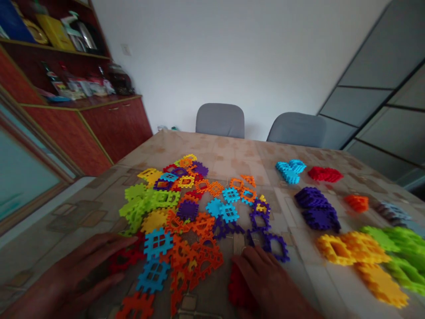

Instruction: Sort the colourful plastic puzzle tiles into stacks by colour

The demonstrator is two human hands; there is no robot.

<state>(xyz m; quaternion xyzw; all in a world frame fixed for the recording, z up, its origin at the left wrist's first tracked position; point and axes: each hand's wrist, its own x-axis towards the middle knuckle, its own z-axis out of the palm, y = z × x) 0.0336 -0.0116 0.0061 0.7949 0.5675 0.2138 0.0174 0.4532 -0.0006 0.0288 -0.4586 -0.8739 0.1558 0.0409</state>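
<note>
My left hand (88,261) is at the left front of a loose heap of plastic interlocking tiles, its fingers stretched out and apart. Red tiles (128,257) lie by its fingertips, partly hidden. At the front centre, my right hand (262,274) curls over a group of red interlocking tiles (237,283) resting on the table, with the fingers covering part of them. Between the hands are blue window tiles (154,274) and orange tiles (195,254). Purple frame tiles (276,247) lie just beyond my right hand.
Tiles grouped by colour lie at right: light blue (291,170), red (324,174), purple (317,210), orange (356,203), grey (394,212), yellow (361,250) and green (398,248). Two grey chairs (220,119) stand behind the table (232,153). A red-brown cabinet (116,126) is at left.
</note>
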